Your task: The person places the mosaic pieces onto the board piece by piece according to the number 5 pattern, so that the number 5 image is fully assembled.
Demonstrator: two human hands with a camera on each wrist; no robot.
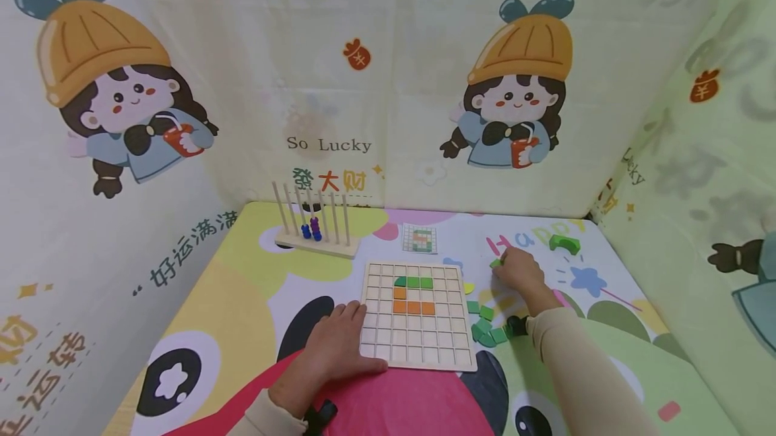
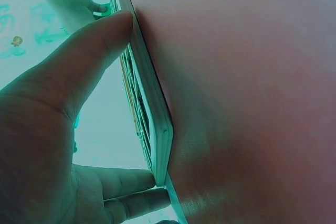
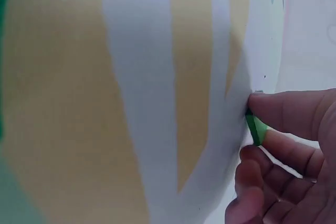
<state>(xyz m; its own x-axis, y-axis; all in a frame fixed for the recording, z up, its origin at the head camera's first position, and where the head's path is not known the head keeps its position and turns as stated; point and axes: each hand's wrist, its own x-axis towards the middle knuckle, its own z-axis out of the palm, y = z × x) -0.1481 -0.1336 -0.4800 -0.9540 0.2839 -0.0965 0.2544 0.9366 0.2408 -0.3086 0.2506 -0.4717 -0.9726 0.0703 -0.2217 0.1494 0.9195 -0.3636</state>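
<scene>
The left hand [image 1: 336, 331] is spread at the near left corner of a square, pale wooden grid board [image 1: 418, 341], its thumb straight along the near edge and its fingers extended at the left edge, bracing the board without curling round it. The right hand [image 1: 519, 271], to the right of the board, is closed to a pinch: thumb and index finger hold a small, flat green tile [image 3: 256, 128] just above or against the printed tabletop [image 1: 212, 301]; whether it touches the surface, and its full outline, I cannot tell.

On the board, a dark green tile with a rounded corner [image 1: 400, 282] begins a row with two light green square tiles [image 1: 420, 282] to its right; below sit four orange tiles [image 1: 413, 307], one above a row of three. A small patterned paper card [image 1: 419, 238] lies just beyond the far edge, its design too small to read exactly. A loose cluster of green tiles [image 1: 483, 326] lies beside the board's right edge, and a green arched block [image 1: 565, 242] stands beyond the right hand.

The step in hand looks like fetching a tile for a partly laid pattern, with the card probably its guide. The next move would seem to call for carrying the pinched tile over the board, turning it to match its cell and pressing it flat, while the left hand keeps the board from sliding
</scene>
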